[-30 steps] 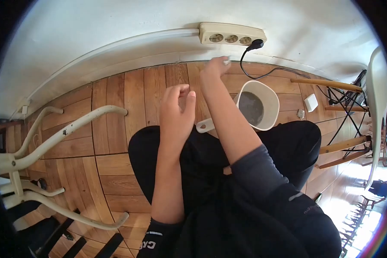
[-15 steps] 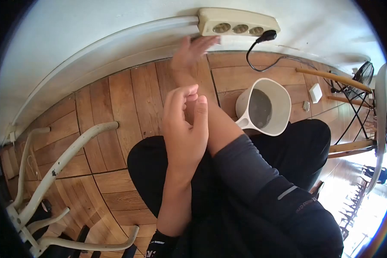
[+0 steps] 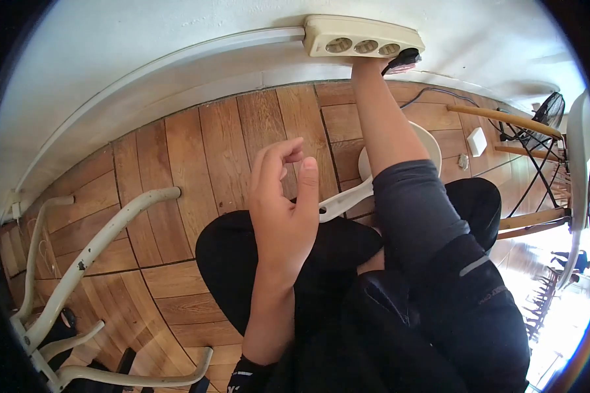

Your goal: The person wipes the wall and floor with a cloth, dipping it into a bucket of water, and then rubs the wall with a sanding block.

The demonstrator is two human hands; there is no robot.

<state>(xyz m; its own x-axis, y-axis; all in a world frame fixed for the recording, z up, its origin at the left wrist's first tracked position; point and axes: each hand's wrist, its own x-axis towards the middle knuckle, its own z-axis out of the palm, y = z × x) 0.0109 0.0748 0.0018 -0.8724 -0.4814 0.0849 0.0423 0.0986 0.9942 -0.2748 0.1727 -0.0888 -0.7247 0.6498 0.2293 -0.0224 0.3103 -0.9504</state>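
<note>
My left hand [image 3: 283, 196] hovers above my crossed legs with fingers loosely curled, thumb apart and nothing in the grasp. Reaching over the white dipper [image 3: 431, 141], my right arm ends at the wall, where my right hand [image 3: 370, 67] is under the cream socket strip [image 3: 314, 38]. The strip and the black plug [image 3: 405, 57] hide most of that hand's fingers. A reddish patch shows just below the plug, close to the hand. The dipper stands on the wooden floor, its handle [image 3: 347, 200] pointing toward my left hand; my forearm covers much of its bowl.
A cream metal frame with curved legs [image 3: 98, 239] stands at the left. On the right are a wooden-legged chair [image 3: 505, 119], a black fan [image 3: 549, 111] and a small white block [image 3: 476, 141]. A dark cord [image 3: 439, 92] runs along the wall.
My right hand has swung right and forward to beneath the socket strip, and its forearm now crosses over the dipper. The dipper's handle has come into view. My left hand has barely moved.
</note>
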